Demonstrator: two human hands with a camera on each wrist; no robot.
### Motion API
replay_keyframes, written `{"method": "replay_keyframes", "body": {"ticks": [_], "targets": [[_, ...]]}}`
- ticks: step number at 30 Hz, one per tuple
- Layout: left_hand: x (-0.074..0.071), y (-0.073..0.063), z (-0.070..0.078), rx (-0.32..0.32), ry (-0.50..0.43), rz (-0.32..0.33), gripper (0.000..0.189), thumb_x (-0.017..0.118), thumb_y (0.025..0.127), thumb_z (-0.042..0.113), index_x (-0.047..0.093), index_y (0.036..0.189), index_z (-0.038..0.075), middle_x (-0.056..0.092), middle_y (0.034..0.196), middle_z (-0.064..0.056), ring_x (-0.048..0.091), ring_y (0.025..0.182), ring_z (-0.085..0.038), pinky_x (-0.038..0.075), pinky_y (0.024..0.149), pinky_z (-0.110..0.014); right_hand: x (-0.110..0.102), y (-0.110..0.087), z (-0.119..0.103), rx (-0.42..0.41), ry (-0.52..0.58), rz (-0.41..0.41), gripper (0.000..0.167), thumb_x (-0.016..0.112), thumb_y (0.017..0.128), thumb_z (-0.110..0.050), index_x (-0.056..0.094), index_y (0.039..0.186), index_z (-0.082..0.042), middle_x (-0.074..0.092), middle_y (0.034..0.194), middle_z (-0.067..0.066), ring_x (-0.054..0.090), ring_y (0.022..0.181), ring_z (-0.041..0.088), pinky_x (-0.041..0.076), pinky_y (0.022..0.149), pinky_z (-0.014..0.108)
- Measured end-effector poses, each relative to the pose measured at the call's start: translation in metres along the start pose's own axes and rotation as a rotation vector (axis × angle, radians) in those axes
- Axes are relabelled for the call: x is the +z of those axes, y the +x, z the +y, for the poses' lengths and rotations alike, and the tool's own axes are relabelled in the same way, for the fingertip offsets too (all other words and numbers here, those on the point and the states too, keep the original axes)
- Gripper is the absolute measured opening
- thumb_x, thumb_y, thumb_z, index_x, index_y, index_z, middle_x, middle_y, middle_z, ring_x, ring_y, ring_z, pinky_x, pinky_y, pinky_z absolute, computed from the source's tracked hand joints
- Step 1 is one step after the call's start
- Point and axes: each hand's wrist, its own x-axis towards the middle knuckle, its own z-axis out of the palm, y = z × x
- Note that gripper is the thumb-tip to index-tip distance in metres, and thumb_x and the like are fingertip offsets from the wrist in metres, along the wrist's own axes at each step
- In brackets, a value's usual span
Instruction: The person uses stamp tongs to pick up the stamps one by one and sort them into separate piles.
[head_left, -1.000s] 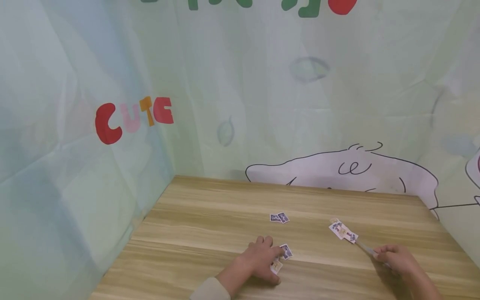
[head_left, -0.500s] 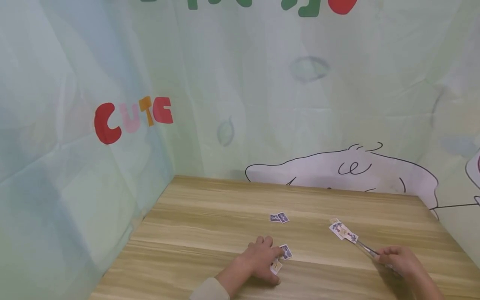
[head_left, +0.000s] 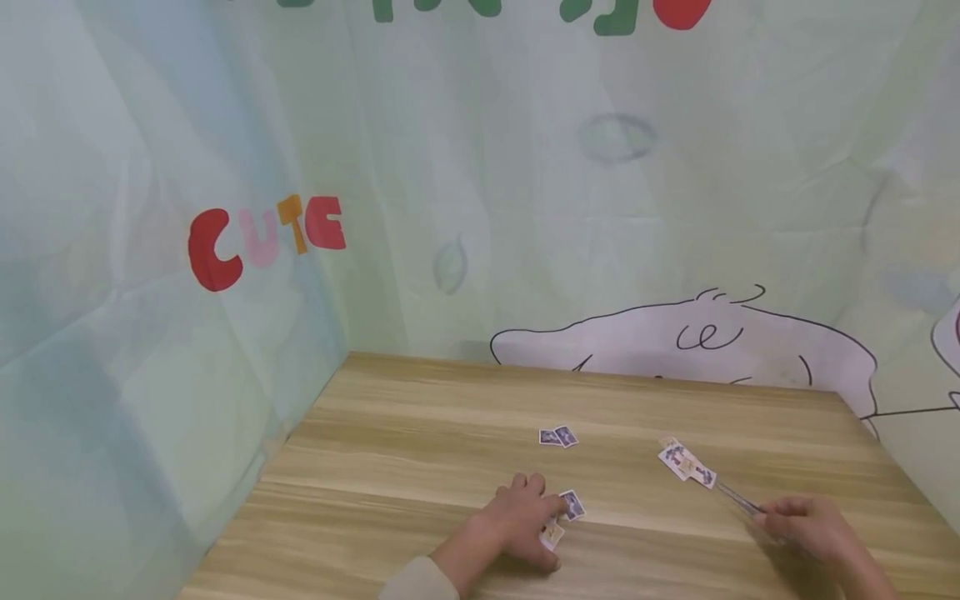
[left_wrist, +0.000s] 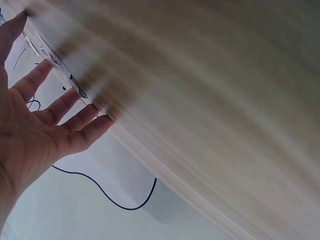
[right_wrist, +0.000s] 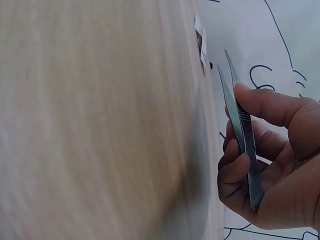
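We are gripping the tweezers [right_wrist: 245, 120] in our right hand [head_left: 810, 529], thumb pressing at the ribs, and the tips are standing parted with nothing between them. They are pointing toward the right cards [head_left: 678, 461], which are lying overlapped on the worktop [head_left: 420, 417], nearer its right edge than its left. Our left hand [head_left: 525, 517] is spreading loose, its fingertips resting on the worktop, partly hiding a pale card [head_left: 553, 534]; a dark card [head_left: 573, 504] is showing beside the index finger. Two far cards [head_left: 565, 436] are overlapping closer to the far edge.

We are judging the cards thin, light and easily creased, probably sliding readily on the smooth wood, so an outer corner is offering the best hold, with only a gentle pinch. The tweezers are looking like stiff, springy metal; the ribs are giving the surest grip, and the fine tips are likely marking paper if squeezed hard.
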Motion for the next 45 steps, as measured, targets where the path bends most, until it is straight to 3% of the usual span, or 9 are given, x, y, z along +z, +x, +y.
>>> {"method": "replay_keyframes", "body": {"ticks": [7, 17, 24, 32, 40, 45], "targets": [[0.000, -0.001, 0.000, 0.002, -0.002, 0.007, 0.069, 0.077, 0.062, 0.052, 0.057, 0.123, 0.029, 0.043, 0.095, 0.004, 0.037, 0.083, -0.012, 0.037, 0.064, -0.026, 0.004, -0.007, 0.000, -0.166, -0.064, 0.022, 0.034, 0.067, 0.085, -0.025, 0.065, 0.102, 0.004, 0.064, 0.094, 0.009, 0.053, 0.085, 0.017, 0.042, 0.072, 0.034], [0.001, -0.001, 0.000, -0.001, -0.001, 0.010, 0.069, 0.077, 0.061, 0.052, 0.057, 0.124, 0.030, 0.045, 0.098, 0.003, 0.038, 0.085, -0.013, 0.039, 0.065, -0.027, 0.014, -0.013, -0.007, -0.250, -0.010, 0.091, 0.029, 0.068, 0.083, -0.018, 0.065, 0.102, 0.004, 0.063, 0.085, 0.007, 0.053, 0.072, 0.015, 0.046, 0.060, 0.029], [0.000, -0.002, 0.000, 0.003, 0.006, 0.016, 0.069, 0.077, 0.061, 0.052, 0.058, 0.123, 0.028, 0.044, 0.096, 0.003, 0.039, 0.084, -0.013, 0.038, 0.064, -0.026, 0.021, -0.015, -0.017, -0.363, -0.118, 0.184, 0.025, 0.074, 0.079, -0.018, 0.068, 0.096, -0.001, 0.066, 0.086, 0.004, 0.054, 0.074, 0.008, 0.044, 0.061, 0.026], [0.000, -0.001, 0.000, 0.007, 0.005, 0.013, 0.069, 0.076, 0.062, 0.052, 0.058, 0.124, 0.028, 0.046, 0.099, 0.003, 0.040, 0.086, -0.013, 0.040, 0.066, -0.027, 0.031, -0.011, -0.022, -0.651, -0.126, 0.303, 0.017, 0.080, 0.068, -0.006, 0.071, 0.082, -0.007, 0.064, 0.073, -0.010, 0.055, 0.066, 0.002, 0.046, 0.054, 0.023], [0.002, 0.000, -0.001, 0.009, -0.001, 0.015, 0.067, 0.076, 0.062, 0.053, 0.059, 0.122, 0.028, 0.045, 0.096, 0.004, 0.039, 0.084, -0.013, 0.038, 0.064, -0.026, 0.033, -0.005, -0.017, -0.811, -0.091, 0.262, 0.019, 0.080, 0.065, 0.001, 0.072, 0.080, -0.008, 0.064, 0.074, -0.009, 0.056, 0.064, 0.002, 0.048, 0.050, 0.023], [0.004, 0.001, -0.002, 0.010, -0.013, 0.015, 0.066, 0.077, 0.062, 0.052, 0.060, 0.121, 0.029, 0.043, 0.093, 0.005, 0.037, 0.082, -0.012, 0.036, 0.062, -0.025, 0.039, -0.005, -0.020, -0.842, -0.096, 0.247, 0.020, 0.079, 0.064, 0.002, 0.072, 0.081, -0.007, 0.063, 0.073, -0.011, 0.055, 0.062, 0.003, 0.048, 0.050, 0.023]]}}
